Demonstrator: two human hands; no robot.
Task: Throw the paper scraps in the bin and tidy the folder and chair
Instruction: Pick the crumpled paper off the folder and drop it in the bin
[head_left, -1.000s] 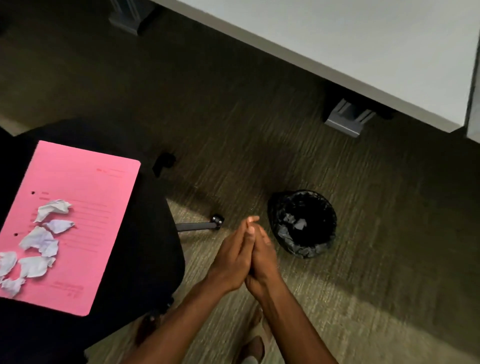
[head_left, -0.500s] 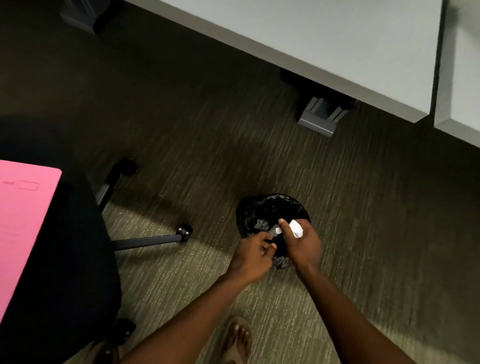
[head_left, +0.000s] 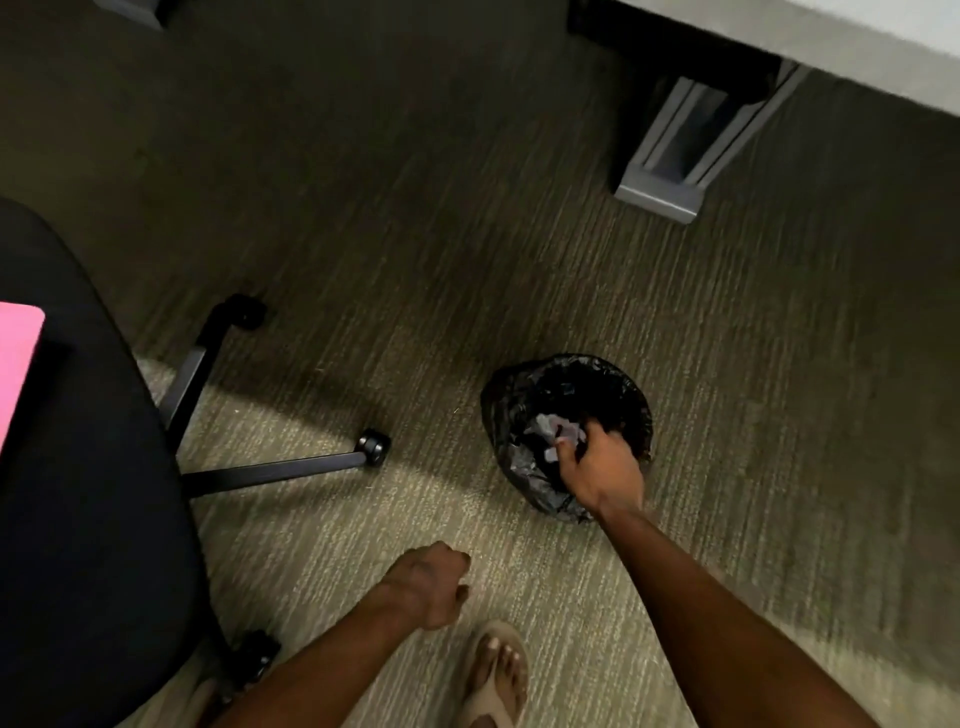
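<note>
Pale scraps (head_left: 553, 434) lie in the black-lined bin (head_left: 519, 410) on the carpet (head_left: 415, 260), right hand (head_left: 602, 470) reaching over its rim with fingers curled, grip unclear, left hand (head_left: 428, 584) loosely curled and empty, pink folder (head_left: 15, 358) on chair (head_left: 93, 467) at left.

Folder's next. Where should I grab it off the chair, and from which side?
Only a corner of the pink folder shows, lying flat on the black chair seat at the left frame edge. Probably pinch that near edge with the free left hand, thumb on top, coming from the right.
</note>
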